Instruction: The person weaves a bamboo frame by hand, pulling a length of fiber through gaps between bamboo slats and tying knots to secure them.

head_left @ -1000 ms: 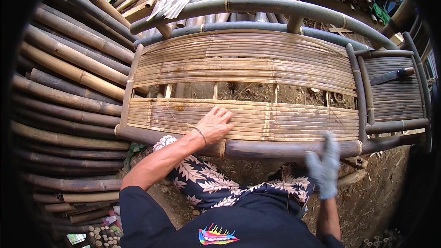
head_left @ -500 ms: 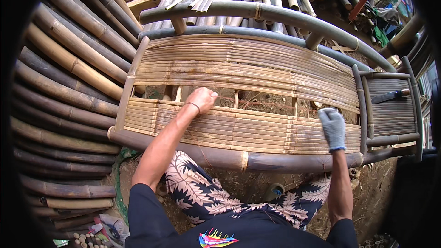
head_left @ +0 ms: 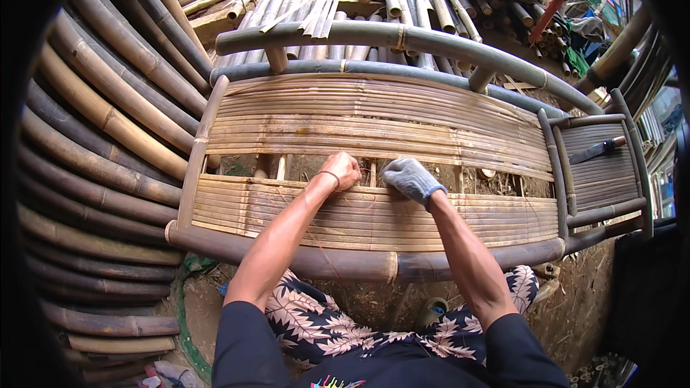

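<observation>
A long bamboo bench [head_left: 309, 90] lies across in front of me, its seat made of narrow slats [head_left: 302, 215] with a lengthwise gap. My bare left hand [head_left: 342, 171] is closed at the gap's near edge, pinching a thin reddish string that hardly shows now. Just right of it, my right hand [head_left: 413, 178], in a grey knitted glove, is curled closed over the gap, its end of the string hidden. A strand of string [head_left: 321, 248] trails over the near slats toward the thick front pole [head_left: 345, 264]. Under the gap, crosspieces and the ground show.
A knife [head_left: 596, 150] lies on the slatted side section at the right. Dark bamboo poles [head_left: 100, 165] are stacked along the left, and more cut poles [head_left: 424, 0] lie beyond the bench. The curved back rail [head_left: 323, 32] rises at the far side.
My right hand has swung left from the bench's right part to beside my left hand. The reddish string, stretched between my hands before, no longer shows taut. The left hand stays closed near the gap.
</observation>
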`<act>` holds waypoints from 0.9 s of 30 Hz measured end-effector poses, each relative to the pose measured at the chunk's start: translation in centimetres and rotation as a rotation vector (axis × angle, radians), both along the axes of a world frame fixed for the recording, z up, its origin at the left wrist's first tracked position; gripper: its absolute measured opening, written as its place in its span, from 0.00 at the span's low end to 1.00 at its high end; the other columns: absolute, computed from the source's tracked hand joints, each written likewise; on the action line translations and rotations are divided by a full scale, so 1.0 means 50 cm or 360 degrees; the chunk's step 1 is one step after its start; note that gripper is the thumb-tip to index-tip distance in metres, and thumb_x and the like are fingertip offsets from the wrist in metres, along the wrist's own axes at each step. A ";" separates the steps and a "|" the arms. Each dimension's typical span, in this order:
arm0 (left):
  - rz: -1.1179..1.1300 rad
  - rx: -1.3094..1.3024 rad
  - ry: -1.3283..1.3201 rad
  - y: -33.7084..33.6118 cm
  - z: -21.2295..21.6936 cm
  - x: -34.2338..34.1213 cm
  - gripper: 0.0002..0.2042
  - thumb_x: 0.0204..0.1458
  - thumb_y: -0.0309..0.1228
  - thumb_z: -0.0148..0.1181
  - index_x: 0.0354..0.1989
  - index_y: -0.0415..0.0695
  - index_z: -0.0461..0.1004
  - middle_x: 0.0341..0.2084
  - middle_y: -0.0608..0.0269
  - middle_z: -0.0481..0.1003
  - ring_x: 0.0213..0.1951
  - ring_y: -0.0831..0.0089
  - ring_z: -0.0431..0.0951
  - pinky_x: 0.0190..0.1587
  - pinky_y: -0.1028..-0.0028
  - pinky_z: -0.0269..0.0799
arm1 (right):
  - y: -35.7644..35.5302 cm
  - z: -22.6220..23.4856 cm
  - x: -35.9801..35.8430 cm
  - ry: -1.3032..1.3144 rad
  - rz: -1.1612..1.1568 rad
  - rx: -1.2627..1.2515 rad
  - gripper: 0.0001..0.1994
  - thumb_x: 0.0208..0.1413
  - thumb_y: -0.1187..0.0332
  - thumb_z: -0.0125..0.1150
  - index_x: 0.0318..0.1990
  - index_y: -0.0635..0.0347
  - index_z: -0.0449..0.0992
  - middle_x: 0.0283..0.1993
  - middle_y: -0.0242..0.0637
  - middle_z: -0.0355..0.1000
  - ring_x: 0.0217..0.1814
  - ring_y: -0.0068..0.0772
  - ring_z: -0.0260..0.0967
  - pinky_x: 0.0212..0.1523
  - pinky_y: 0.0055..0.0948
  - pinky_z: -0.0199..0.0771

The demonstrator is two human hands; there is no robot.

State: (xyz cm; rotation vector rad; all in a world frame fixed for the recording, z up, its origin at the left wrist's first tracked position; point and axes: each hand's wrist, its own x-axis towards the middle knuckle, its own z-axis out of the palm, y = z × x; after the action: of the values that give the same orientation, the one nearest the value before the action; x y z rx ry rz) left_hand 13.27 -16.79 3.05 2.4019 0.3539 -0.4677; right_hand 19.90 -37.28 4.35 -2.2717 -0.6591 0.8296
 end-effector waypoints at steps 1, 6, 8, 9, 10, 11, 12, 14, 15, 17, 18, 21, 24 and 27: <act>0.0014 -0.0103 -0.0063 0.009 0.019 -0.007 0.12 0.49 0.38 0.67 0.35 0.44 0.85 0.32 0.55 0.84 0.38 0.65 0.83 0.45 0.65 0.77 | -0.026 0.028 -0.014 0.0143 -0.0207 0.0304 0.16 0.57 0.63 0.59 0.45 0.66 0.81 0.36 0.42 0.78 0.41 0.31 0.76 0.43 0.33 0.77; 0.0137 -0.0709 -0.0126 0.030 0.085 -0.032 0.09 0.51 0.36 0.66 0.31 0.45 0.85 0.27 0.66 0.83 0.31 0.77 0.79 0.34 0.73 0.71 | -0.057 0.057 -0.090 -0.0946 -0.0451 0.0530 0.16 0.50 0.61 0.66 0.46 0.56 0.81 0.43 0.43 0.79 0.50 0.44 0.74 0.54 0.40 0.73; 0.0136 -0.1119 -0.0110 0.019 0.117 -0.044 0.06 0.52 0.33 0.65 0.31 0.45 0.84 0.27 0.70 0.81 0.29 0.83 0.73 0.28 0.79 0.63 | -0.035 0.071 -0.120 -0.1148 -0.0224 0.0669 0.16 0.47 0.61 0.71 0.44 0.50 0.82 0.46 0.37 0.78 0.54 0.42 0.72 0.58 0.40 0.69; 0.0202 -0.1165 -0.0052 0.008 0.129 -0.052 0.05 0.52 0.32 0.65 0.31 0.46 0.84 0.27 0.70 0.81 0.28 0.84 0.72 0.28 0.79 0.62 | -0.024 0.071 -0.132 -0.1230 -0.0156 0.0722 0.16 0.47 0.60 0.72 0.44 0.49 0.83 0.48 0.36 0.78 0.54 0.41 0.72 0.56 0.40 0.69; 0.0268 -0.1212 -0.0001 -0.003 0.147 -0.061 0.05 0.52 0.32 0.66 0.31 0.46 0.84 0.27 0.70 0.81 0.27 0.85 0.71 0.28 0.80 0.61 | -0.013 0.068 -0.141 -0.1260 -0.0149 0.0707 0.15 0.47 0.60 0.72 0.44 0.49 0.83 0.47 0.36 0.78 0.54 0.41 0.72 0.56 0.40 0.70; 0.0332 -0.1258 0.0052 -0.013 0.158 -0.066 0.04 0.51 0.31 0.66 0.32 0.46 0.84 0.28 0.70 0.81 0.27 0.85 0.70 0.28 0.80 0.60 | -0.006 0.066 -0.148 -0.1292 -0.0144 0.0690 0.15 0.47 0.60 0.72 0.43 0.49 0.83 0.47 0.36 0.78 0.53 0.41 0.73 0.55 0.39 0.70; 0.0297 -0.1322 0.0079 -0.017 0.161 -0.065 0.04 0.51 0.30 0.66 0.33 0.45 0.83 0.28 0.71 0.80 0.22 0.87 0.64 0.24 0.82 0.58 | -0.005 0.067 -0.148 -0.1195 -0.0176 0.0819 0.12 0.51 0.63 0.71 0.43 0.51 0.83 0.45 0.37 0.78 0.50 0.42 0.74 0.55 0.37 0.70; 0.0383 -0.1544 0.0088 -0.006 0.160 -0.077 0.04 0.52 0.29 0.65 0.33 0.45 0.83 0.27 0.71 0.79 0.21 0.88 0.63 0.21 0.84 0.56 | -0.016 0.083 -0.155 -0.0995 -0.0178 0.0936 0.09 0.55 0.65 0.68 0.42 0.54 0.83 0.44 0.38 0.78 0.48 0.39 0.74 0.54 0.35 0.71; 0.0420 -0.1657 0.0097 -0.003 0.159 -0.079 0.04 0.52 0.29 0.65 0.33 0.44 0.83 0.27 0.71 0.79 0.20 0.88 0.62 0.19 0.84 0.54 | -0.031 0.093 -0.158 -0.0896 -0.0184 0.0989 0.08 0.56 0.66 0.67 0.41 0.55 0.83 0.43 0.38 0.78 0.47 0.38 0.75 0.54 0.34 0.71; 0.0546 -0.1737 0.0076 0.006 0.153 -0.082 0.03 0.54 0.28 0.63 0.33 0.43 0.81 0.27 0.69 0.80 0.17 0.89 0.61 0.15 0.85 0.51 | -0.073 0.164 -0.194 -0.0038 -0.0384 0.1162 0.06 0.60 0.69 0.64 0.41 0.60 0.82 0.41 0.37 0.78 0.47 0.31 0.75 0.50 0.30 0.74; 0.0570 -0.1690 0.0018 0.000 0.158 -0.074 0.04 0.55 0.28 0.63 0.33 0.43 0.80 0.28 0.67 0.81 0.15 0.89 0.60 0.14 0.84 0.50 | -0.126 0.166 -0.186 -0.0201 -0.0201 0.1202 0.06 0.60 0.72 0.64 0.42 0.61 0.82 0.41 0.37 0.77 0.45 0.32 0.75 0.50 0.30 0.76; 0.0666 -0.1280 -0.0132 0.018 0.127 -0.059 0.05 0.57 0.30 0.62 0.32 0.43 0.78 0.26 0.64 0.81 0.12 0.88 0.58 0.12 0.81 0.50 | -0.208 0.284 -0.231 -0.0433 -0.0037 0.1188 0.10 0.64 0.74 0.53 0.31 0.69 0.76 0.38 0.42 0.75 0.43 0.34 0.76 0.61 0.40 0.73; 0.0561 -0.1207 -0.0117 -0.004 0.085 -0.027 0.07 0.56 0.29 0.63 0.39 0.39 0.77 0.24 0.62 0.81 0.14 0.86 0.64 0.14 0.79 0.57 | -0.278 0.276 -0.277 -0.0059 -0.0310 0.1069 0.08 0.61 0.76 0.54 0.30 0.67 0.75 0.35 0.41 0.73 0.41 0.34 0.74 0.59 0.40 0.74; 0.0412 -0.0963 -0.0619 -0.023 -0.021 -0.028 0.14 0.54 0.28 0.63 0.47 0.36 0.74 0.24 0.60 0.82 0.23 0.78 0.78 0.26 0.77 0.72 | -0.251 0.249 -0.320 -0.0003 -0.0583 0.1117 0.06 0.60 0.78 0.55 0.30 0.67 0.73 0.32 0.37 0.70 0.39 0.30 0.73 0.54 0.35 0.76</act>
State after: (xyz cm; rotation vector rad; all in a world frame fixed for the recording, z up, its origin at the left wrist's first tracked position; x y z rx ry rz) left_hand 11.88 -17.93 1.97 1.7709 0.2901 0.0227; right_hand 3.90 -49.84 16.82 -1.6721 -0.4214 0.3382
